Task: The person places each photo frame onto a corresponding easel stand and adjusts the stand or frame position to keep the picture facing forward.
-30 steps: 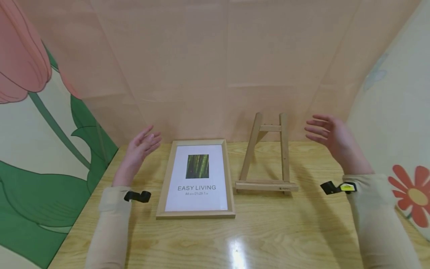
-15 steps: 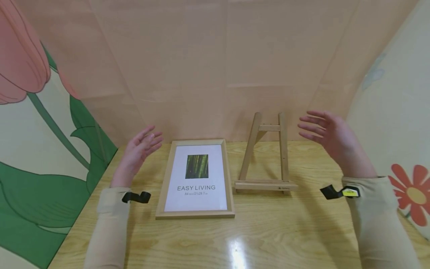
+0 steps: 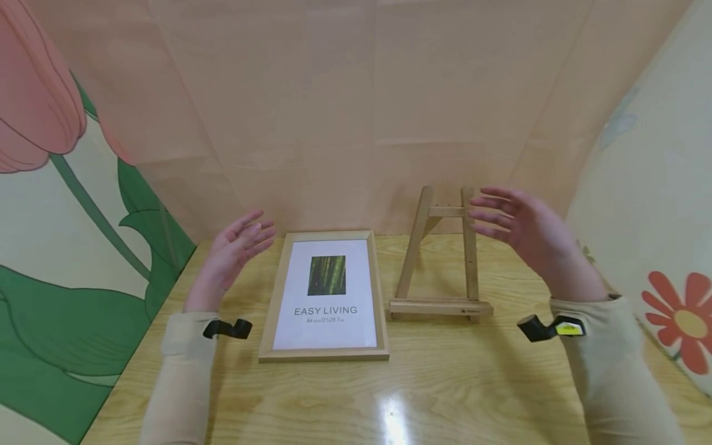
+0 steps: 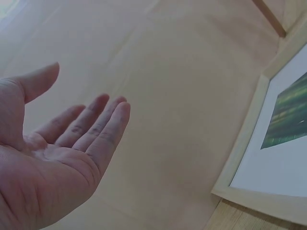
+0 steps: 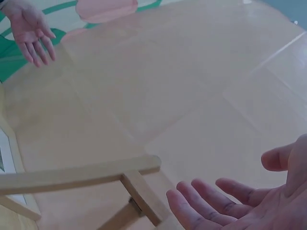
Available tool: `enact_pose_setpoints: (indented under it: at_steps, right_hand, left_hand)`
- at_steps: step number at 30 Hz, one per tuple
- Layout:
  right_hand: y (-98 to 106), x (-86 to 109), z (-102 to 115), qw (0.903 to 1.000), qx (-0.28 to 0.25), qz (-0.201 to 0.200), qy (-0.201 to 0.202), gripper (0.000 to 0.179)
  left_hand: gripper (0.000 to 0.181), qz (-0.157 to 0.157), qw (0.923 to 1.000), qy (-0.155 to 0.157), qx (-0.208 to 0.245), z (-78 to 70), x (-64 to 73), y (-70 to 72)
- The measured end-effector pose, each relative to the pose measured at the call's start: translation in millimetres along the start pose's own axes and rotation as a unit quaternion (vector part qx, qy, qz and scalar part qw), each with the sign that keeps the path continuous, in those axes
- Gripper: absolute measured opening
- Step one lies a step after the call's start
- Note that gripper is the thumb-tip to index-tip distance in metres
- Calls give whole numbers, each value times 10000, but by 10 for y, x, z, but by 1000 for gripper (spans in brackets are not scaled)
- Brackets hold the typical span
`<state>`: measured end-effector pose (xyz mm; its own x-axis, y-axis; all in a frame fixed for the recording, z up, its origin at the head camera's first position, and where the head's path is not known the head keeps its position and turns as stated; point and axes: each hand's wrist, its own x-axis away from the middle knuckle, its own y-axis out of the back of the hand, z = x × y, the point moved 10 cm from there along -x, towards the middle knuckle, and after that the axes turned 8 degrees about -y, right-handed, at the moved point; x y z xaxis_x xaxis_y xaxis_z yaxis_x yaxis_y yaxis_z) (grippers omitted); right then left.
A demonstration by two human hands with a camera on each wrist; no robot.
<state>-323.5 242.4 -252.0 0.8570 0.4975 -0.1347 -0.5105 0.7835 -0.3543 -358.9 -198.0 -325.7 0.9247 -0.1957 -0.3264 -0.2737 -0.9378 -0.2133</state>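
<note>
The step in hand seems to be a reach: both hands are unfilled. The right hand (image 3: 528, 235), fingers extended and thumb apart, is at the upper right leg of the light-wood A-shaped easel (image 3: 470, 266), right on the yellow wood-grain table (image 3: 311, 402); contact is unclear. The left hand (image 3: 230, 253), likewise relaxed, is left of the pale-wood rectangular picture frame (image 3: 327, 290). Gripping the easel would call for curling the right fingers round that leg.

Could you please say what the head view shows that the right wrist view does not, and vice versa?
Only the head view shows the EASY LIVING lettering, the ledge of the easel and the red flower. Only the right wrist view shows a dark fitting by the easel's brace. Both show the picture frame and easel, cropped in the wrist view, plus left grip, right grip and peach backdrop.
</note>
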Motion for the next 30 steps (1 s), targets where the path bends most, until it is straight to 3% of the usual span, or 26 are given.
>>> enact_pose_setpoints:
  at_steps: [11, 19, 30]
  right_hand:
    - [-354, -137, -389, 9954, 819, 7, -494, 45]
    - [-485, -231, -682, 9919, 925, -54, -867, 45]
    - [-711, -338, -890, 9906, 931, 58, -1000, 42]
  left_hand:
    - [46, 56, 9996, 198, -167, 159, 32, -57]
    - [47, -138, 9987, 452, -209, 291, 54, -26]
    - [47, -76, 9968, 733, -317, 468, 120, 91]
